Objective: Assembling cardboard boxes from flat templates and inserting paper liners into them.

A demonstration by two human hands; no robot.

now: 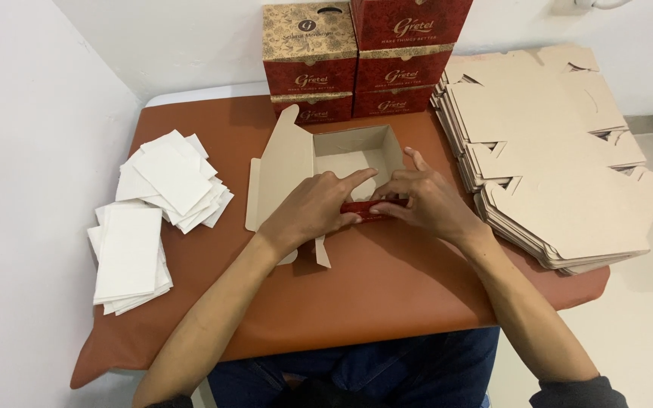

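Both hands, left hand (307, 211) and right hand (425, 202), pinch the box (341, 155) front wall with closed fingers; uneven pressure may crease it.

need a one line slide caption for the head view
Both hands, left and right, press the red front wall of a half-folded box on a brown table.

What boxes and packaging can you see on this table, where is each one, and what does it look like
Half-folded brown cardboard box: table centre, open, red outside, lid flap up at left; left hand and right hand press its near wall.
Stacked finished boxes: far edge against the wall, rectangular, dark red with beige patterned tops.
Flat unfolded cardboard blanks: right side, tall beige pile.
White paper sheets: left side, two loose piles.
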